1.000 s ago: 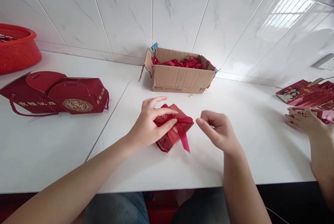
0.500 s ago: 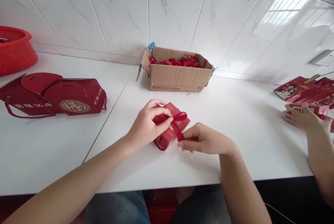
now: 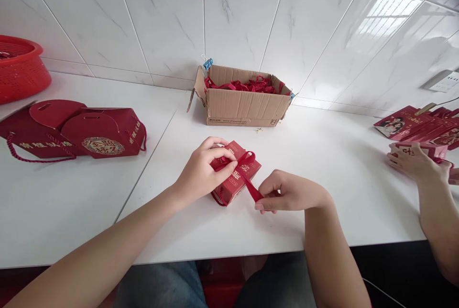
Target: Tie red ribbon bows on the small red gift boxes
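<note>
Ribbon tail [image 3: 253, 191] drawn outward, right fingers [image 3: 271, 203] pinching it, left fingers [image 3: 226, 170] pinching bow [image 3: 245, 158], white table [image 3: 351, 183], veined tiles [image 3: 247, 11]

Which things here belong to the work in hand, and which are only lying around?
In use:
small red box, left hand on it
red ribbon, its end in the right hand
carton of similar ribbons, probably

Apparently only nearby:
two larger dark-red boxes, left
red basket, far left
printed red boxes beyond another person's hand, right
</note>
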`<move>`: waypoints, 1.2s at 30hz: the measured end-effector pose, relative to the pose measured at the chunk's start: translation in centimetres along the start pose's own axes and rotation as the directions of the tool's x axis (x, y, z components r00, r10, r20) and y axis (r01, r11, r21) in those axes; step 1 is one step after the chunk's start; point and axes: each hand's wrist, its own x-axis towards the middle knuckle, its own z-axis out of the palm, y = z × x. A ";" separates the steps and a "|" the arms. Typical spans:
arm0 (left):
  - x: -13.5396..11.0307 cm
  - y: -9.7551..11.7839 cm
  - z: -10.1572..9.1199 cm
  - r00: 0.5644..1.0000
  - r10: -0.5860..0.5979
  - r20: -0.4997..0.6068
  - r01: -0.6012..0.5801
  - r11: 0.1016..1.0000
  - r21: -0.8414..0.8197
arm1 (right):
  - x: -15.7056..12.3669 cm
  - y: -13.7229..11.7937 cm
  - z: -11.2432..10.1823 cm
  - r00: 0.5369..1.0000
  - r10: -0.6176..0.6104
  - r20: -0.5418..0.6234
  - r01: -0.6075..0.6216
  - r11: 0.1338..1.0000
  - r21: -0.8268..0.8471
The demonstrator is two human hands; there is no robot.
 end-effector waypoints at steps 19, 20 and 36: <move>0.8 -0.5 -1.1 0.963 -0.249 -0.100 0.243 0.967 -0.073 | 3.6 1.2 1.5 0.562 -0.464 -0.685 0.200 0.879 -0.432; 0.8 -0.5 -1.1 0.962 -0.254 -0.097 0.248 0.966 -0.072 | 3.7 1.2 1.5 0.551 -0.480 -0.683 0.190 0.869 -0.457; 0.5 -0.6 -0.9 0.975 -0.171 -0.140 0.155 0.981 -0.112 | 2.5 1.1 0.8 0.540 -0.574 -0.616 0.262 0.810 -0.525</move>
